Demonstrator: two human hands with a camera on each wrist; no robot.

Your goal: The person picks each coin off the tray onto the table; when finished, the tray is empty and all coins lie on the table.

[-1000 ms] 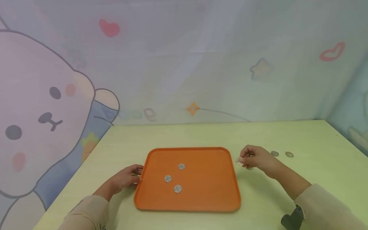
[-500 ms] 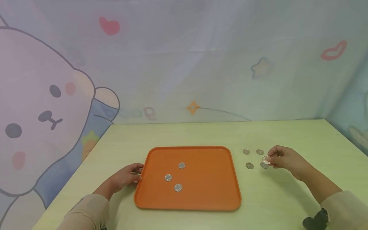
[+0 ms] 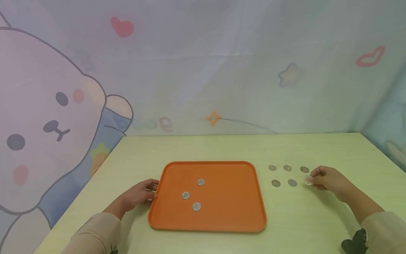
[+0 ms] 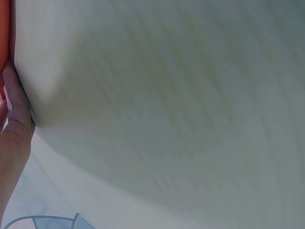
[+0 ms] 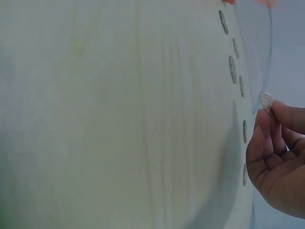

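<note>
In the head view my right hand (image 3: 328, 181) pinches a shiny silver coin (image 3: 308, 180) between thumb and fingertips, at the right side of the table. The right wrist view shows that coin (image 5: 266, 100) tilted up, apart from the table. Several more silver coins lie flat in two rows beside the hand, among them one at the back left (image 3: 272, 167) and one in front (image 3: 292, 182). My left hand (image 3: 139, 195) rests against the left rim of an orange tray (image 3: 231, 225), its fingers loosely bent. Three coins lie inside the tray, such as the front one (image 3: 196, 206).
The pale yellow-green table (image 3: 190, 148) runs back to a printed cloth (image 3: 190, 70) with a bear, hearts and a star. Another cloth panel stands along the right. A dark object (image 3: 355, 241) shows at the right sleeve.
My right hand has moved right with its coin, from beside the tray's right rim, along the coin rows, uncovering coins it had hidden. My left hand stays at the tray.
</note>
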